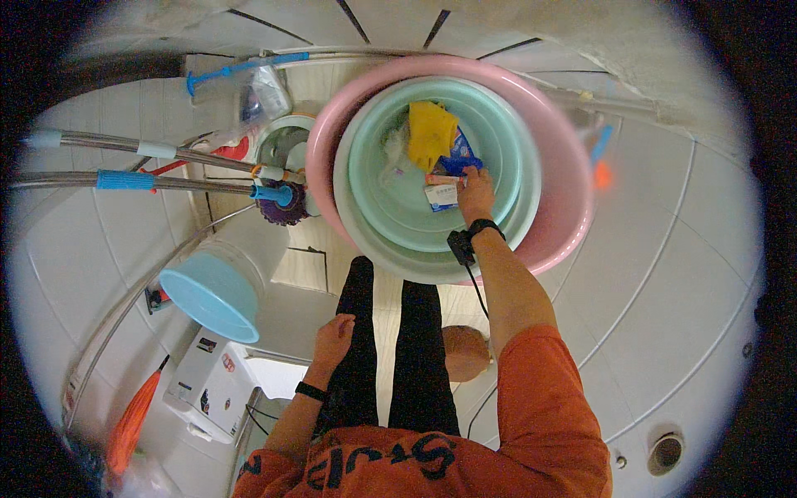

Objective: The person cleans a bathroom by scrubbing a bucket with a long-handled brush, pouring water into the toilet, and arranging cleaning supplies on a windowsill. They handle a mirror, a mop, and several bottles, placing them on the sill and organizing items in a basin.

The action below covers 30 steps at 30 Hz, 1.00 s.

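My right hand (476,196) reaches into a pale green basin (382,220). Its fingers are closed at the edge of a small red-and-white packet (446,179), partly hidden by the hand. Just below that lies a white and blue box (442,197). A dark blue package (462,151) is beyond my fingertips, beside a crumpled yellow cloth-like thing (430,137). Clear plastic wrapping (394,158) sits at the basin's left. My left hand (334,337) is by my left leg, fingers curled, with nothing visible in it.
The green basin is nested in a whitish basin (344,195) and a large pink basin (573,183). To the left are mop poles (212,181), a purple mop head (281,207), a light blue basin (209,295) and an orange umbrella (133,419). A brown stool (466,353) stands near my legs.
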Tool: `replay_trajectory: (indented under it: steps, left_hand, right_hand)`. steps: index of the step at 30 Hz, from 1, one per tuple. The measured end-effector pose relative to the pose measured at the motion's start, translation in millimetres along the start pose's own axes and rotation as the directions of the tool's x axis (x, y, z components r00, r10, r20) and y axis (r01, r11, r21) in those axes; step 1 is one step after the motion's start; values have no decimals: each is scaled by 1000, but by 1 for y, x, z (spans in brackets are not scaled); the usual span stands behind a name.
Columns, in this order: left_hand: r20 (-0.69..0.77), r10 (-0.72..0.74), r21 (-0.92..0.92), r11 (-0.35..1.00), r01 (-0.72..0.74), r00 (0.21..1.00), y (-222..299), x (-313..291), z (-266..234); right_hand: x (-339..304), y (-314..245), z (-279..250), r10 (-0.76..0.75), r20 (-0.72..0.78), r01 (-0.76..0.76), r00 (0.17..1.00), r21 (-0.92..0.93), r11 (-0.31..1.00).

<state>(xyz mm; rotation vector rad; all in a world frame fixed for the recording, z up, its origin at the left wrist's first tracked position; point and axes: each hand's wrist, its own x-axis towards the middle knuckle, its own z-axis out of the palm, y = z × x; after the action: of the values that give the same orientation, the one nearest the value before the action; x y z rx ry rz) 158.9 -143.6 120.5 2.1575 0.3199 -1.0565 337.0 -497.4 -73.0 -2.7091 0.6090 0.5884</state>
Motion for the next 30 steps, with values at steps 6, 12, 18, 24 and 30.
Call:
replay_trajectory:
  steps: [6,12,18,24,30]
  left_hand:
    - [-46,132,-15,991,-133,990,46,31,-4]
    - [-148,532,465,781,-416,833,140,84,-10]
    - [26,375,375,856,-357,927,143,116,-5]
    - [-52,158,-189,968,-165,986,110,96,1]
    - [-65,-23,-663,748,-26,998,97,102,5]
  right_hand:
    - [-16,9,5,21,120,-34,993,110,993]
    - [-84,-13,-53,-337,276,91,900,638,765]
    - [-85,-43,-72,-510,367,4,778,809,588]
    - [37,-41,-5,111,-337,142,935,641,754]
    - [43,-68,14,-40,-121,109,992,642,759]
